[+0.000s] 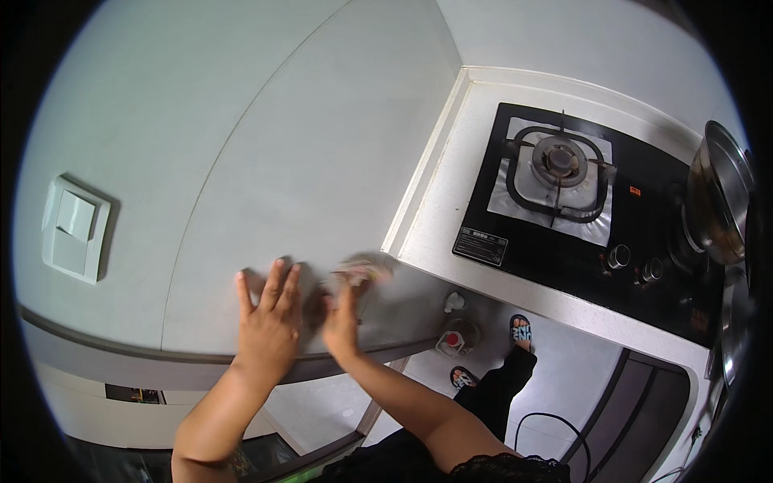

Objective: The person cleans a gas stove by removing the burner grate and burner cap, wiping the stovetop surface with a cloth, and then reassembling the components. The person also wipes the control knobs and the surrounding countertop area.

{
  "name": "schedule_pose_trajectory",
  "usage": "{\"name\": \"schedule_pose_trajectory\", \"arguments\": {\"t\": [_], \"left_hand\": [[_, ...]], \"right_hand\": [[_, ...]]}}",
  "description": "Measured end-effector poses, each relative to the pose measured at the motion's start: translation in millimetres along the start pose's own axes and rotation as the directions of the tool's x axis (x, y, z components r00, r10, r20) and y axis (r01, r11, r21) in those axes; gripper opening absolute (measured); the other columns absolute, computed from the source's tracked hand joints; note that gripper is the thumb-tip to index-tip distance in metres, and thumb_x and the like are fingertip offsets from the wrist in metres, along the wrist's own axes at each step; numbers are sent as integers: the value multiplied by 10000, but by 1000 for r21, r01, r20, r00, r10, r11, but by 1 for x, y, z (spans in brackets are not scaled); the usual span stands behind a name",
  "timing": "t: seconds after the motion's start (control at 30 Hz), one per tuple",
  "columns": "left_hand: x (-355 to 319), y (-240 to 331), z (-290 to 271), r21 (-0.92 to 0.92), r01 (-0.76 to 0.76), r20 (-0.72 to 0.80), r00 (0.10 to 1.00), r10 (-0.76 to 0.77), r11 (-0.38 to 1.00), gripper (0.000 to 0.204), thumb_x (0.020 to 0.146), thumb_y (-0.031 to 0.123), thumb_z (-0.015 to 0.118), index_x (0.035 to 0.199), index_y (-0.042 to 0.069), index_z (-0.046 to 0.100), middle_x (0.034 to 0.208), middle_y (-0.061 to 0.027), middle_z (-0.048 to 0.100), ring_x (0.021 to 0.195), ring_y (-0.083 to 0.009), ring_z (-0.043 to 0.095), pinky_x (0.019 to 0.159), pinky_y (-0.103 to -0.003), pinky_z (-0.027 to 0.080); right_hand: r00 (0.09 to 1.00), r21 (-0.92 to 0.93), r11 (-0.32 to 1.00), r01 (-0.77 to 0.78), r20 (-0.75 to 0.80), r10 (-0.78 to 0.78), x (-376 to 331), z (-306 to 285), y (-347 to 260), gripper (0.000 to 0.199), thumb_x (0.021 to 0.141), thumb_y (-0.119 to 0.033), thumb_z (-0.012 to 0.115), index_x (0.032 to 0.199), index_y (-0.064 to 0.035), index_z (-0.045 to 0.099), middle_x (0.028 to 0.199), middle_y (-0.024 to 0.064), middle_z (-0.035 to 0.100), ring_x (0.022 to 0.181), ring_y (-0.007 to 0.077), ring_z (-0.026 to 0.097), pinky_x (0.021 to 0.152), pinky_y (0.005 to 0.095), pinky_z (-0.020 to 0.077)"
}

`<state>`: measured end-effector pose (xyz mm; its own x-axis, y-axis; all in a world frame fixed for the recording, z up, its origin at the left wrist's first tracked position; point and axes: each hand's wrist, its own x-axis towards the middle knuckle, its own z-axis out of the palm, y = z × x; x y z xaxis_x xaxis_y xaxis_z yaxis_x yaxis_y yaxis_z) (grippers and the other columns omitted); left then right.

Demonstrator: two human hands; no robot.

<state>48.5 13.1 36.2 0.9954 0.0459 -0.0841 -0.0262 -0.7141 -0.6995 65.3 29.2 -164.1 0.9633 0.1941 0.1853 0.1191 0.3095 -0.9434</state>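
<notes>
My left hand [270, 326] rests against the pale grey tiled wall [274, 153] with its fingers spread and holds nothing. To its right, my right hand [342, 324] is closed on a crumpled cloth [364, 270], light with darker patches and smeared by motion. The cloth is against the wall, just left of the white countertop's [431, 241] corner. My fingers partly hide it. Both forearms reach up from the lower edge.
A black gas stove [519, 241] with a burner grate [560, 163] sits on the countertop. A metal pan [717, 193] stands at its right. A white wall switch [76, 228] is at far left. Below are a red-capped container [452, 341], a black cable [555, 416] and slippered feet [522, 328].
</notes>
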Motion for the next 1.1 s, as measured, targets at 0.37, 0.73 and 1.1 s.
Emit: {"name": "schedule_pose_trajectory", "arguments": {"t": [0.37,0.73,1.1], "left_hand": [[64,30,36,-9,-25,40,999,26,1000,345,880,144,510,1176,-4,606,1449,-65,440,1426,-266,262,1102,-671,140],[70,41,32,-101,42,37,999,-38,994,419,855,200,596,1216,-12,589,1456,-69,434,1429,-268,256,1099,-660,164],[95,84,85,-286,118,132,988,-83,951,482,913,289,527,1317,26,534,1507,-95,365,1452,-267,202,1145,-587,101]], "right_hand": [[964,-127,979,-162,-233,129,8,-52,80,413,910,-218,615,1280,-45,551,1278,231,488,1118,405,518,934,425,437],[929,-922,165,350,319,-188,121,-123,118,518,825,-299,643,1262,-34,564,1319,196,516,1299,341,424,1105,459,301],[803,-774,231,590,593,-63,77,-203,66,429,840,-131,516,1213,78,552,1291,293,510,1259,424,435,1064,505,346]]}}
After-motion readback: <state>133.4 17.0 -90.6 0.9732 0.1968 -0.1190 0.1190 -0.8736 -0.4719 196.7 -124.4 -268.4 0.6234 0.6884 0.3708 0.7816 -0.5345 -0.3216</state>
